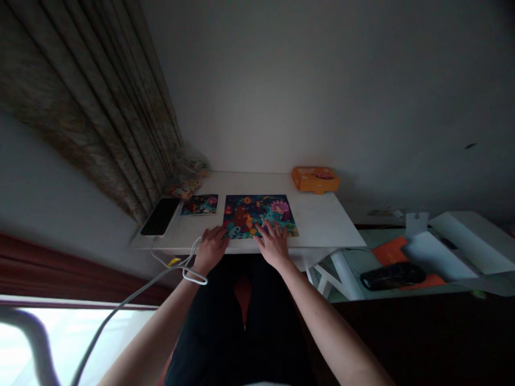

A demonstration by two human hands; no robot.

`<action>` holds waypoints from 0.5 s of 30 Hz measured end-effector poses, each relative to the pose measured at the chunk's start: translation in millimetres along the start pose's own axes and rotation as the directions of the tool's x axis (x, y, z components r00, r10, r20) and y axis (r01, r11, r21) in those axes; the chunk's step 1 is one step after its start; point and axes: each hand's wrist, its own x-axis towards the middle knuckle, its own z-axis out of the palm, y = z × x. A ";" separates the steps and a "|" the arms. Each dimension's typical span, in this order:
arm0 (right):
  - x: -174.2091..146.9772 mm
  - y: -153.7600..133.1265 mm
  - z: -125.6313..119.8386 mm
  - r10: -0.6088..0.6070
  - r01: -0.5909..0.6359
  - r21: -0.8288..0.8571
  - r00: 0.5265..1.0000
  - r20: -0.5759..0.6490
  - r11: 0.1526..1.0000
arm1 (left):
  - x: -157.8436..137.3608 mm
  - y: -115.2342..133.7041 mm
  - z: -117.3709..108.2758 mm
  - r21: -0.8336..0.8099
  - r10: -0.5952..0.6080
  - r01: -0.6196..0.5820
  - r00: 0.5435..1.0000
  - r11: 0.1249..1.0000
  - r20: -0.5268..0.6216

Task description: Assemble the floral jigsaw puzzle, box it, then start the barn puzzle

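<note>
A colourful rectangular picture (257, 209), dark blue with cartoon animals and plants, lies flat on the white table (317, 220). It looks like a jigsaw puzzle, though seams are too small to make out. Spread fingers of my right hand (274, 245) rest on its lower right part. At its lower left corner, my left hand (212, 246) lies on the table's front edge with fingers stretched, the tips touching or close beside the picture. Neither hand visibly grips anything. To the left is a smaller card (200, 205) with a similar picture.
A black-screened phone (161, 217) lies at the left edge, its white cable (161, 274) hanging past my left wrist. Behind it sits a clear plastic bag (185, 187) with colourful contents. An orange box (316, 179) stands back right. A lower glass surface holds a black object (392, 276) and white boxes.
</note>
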 end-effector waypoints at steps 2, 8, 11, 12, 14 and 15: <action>2.3 -9.4 1.6 -0.010 0.010 0.008 0.999 0.030 1.000 | -1.7 5.8 3.0 0.035 0.007 -0.007 1.000 0.999 0.016; 0.5 18.6 0.9 0.021 -0.020 -0.015 0.999 0.048 1.000 | 7.7 34.5 14.2 0.059 0.046 -0.048 0.998 0.997 0.032; -7.5 54.3 -5.2 0.036 -0.035 -0.026 0.999 0.028 0.999 | 13.5 62.5 25.8 0.024 0.099 -0.100 0.994 0.995 0.039; -10.4 67.7 -7.9 0.039 -0.038 -0.030 0.999 0.021 0.999 | 15.7 73.6 30.7 0.009 0.114 -0.114 0.993 0.993 0.042; -15.7 95.2 -14.1 0.046 -0.046 -0.037 0.999 0.007 0.998 | 21.2 96.9 41.1 -0.020 0.139 -0.138 0.989 0.990 0.052; -17.8 108.8 -17.4 0.050 -0.050 -0.041 0.999 0.002 0.998 | 24.8 108.2 46.2 -0.032 0.151 -0.150 0.987 0.988 0.061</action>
